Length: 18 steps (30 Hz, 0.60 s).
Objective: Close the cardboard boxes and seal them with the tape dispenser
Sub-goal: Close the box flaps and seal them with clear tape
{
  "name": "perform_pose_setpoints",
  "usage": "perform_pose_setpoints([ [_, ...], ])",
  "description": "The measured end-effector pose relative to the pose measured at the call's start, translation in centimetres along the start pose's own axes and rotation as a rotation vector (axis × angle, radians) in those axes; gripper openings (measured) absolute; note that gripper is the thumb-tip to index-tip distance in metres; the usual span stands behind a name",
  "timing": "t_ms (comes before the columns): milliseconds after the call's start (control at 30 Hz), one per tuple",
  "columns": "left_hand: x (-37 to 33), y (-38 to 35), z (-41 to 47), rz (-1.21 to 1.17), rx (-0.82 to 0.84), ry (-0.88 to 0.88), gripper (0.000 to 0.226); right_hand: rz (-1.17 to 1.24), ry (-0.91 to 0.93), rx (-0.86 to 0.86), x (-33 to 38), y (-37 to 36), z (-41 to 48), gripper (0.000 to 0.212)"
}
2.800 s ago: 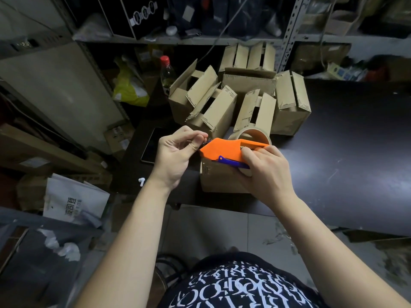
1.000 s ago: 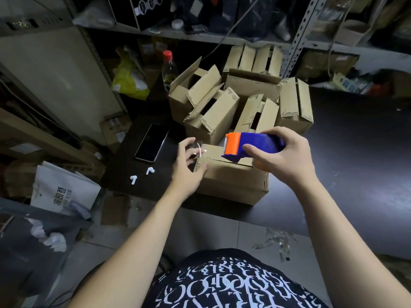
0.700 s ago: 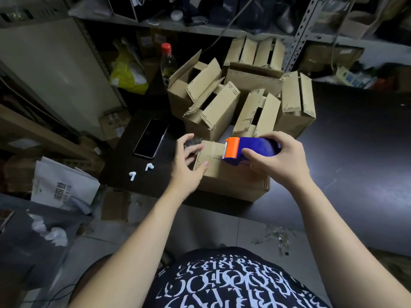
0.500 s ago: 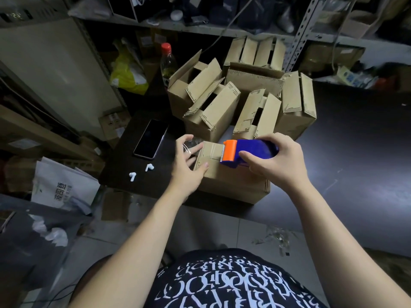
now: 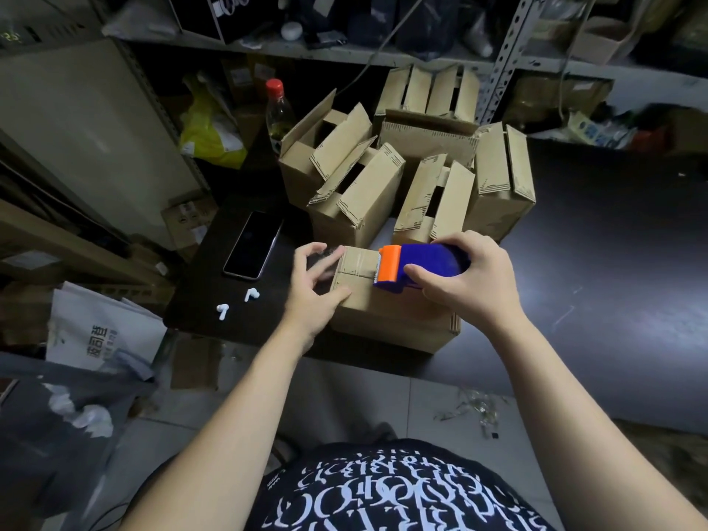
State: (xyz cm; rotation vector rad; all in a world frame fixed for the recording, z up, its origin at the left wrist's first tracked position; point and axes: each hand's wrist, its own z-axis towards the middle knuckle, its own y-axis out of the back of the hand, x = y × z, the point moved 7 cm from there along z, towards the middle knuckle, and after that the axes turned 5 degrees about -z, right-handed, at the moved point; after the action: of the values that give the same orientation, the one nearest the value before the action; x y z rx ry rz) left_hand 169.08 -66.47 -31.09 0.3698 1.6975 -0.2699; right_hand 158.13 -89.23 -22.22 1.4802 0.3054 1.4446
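A closed cardboard box (image 5: 387, 320) lies at the near edge of the dark table (image 5: 597, 270). My right hand (image 5: 471, 279) grips the blue and orange tape dispenser (image 5: 413, 267), whose orange end rests on the box top. A strip of clear tape (image 5: 360, 262) runs from it to the box's left end. My left hand (image 5: 316, 289) lies against that left end, fingers spread, the thumb on the top edge. Behind, several open cardboard boxes (image 5: 383, 178) stand in a cluster with flaps up.
A phone (image 5: 253, 245) lies face up left of the box, with two white earbuds (image 5: 237, 303) nearer me. A bottle with a red cap (image 5: 276, 116) and a yellow bag (image 5: 210, 134) stand behind. Metal shelving (image 5: 502, 51) rises at the back. Paper bags (image 5: 95, 335) crowd the floor left.
The dispenser came down from above the box onto its top. My left hand stayed at the box's left end, and a strip of tape now lies on the top there.
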Motion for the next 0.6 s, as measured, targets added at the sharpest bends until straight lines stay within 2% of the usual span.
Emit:
perform_pose_setpoints([
  [100, 0.1, 0.8, -0.3, -0.231, -0.086, 0.125, 0.036, -0.019, 0.009, 0.003, -0.1, -0.2, 0.0, 0.055],
  [167, 0.0, 1.3, -0.4, -0.272, -0.187, 0.194, 0.022, -0.038, 0.024, 0.003, 0.1, -0.4, 0.0, 0.053],
  [233, 0.1, 1.8, 0.1, -0.231, -0.263, 0.205, 0.019, -0.055, 0.032, 0.007, 0.2, -0.5, 0.0, 0.052],
  [400, 0.9, 2.1, 0.9, -0.112, -0.308, 0.213, 0.011, -0.078, 0.031, 0.0, 0.2, -0.6, 0.2, 0.053],
  [600, 3.2, 1.6, 1.2, -0.11, -0.36, 0.265, 0.015, -0.098, 0.03, 0.016, 0.2, -0.8, 0.2, 0.056],
])
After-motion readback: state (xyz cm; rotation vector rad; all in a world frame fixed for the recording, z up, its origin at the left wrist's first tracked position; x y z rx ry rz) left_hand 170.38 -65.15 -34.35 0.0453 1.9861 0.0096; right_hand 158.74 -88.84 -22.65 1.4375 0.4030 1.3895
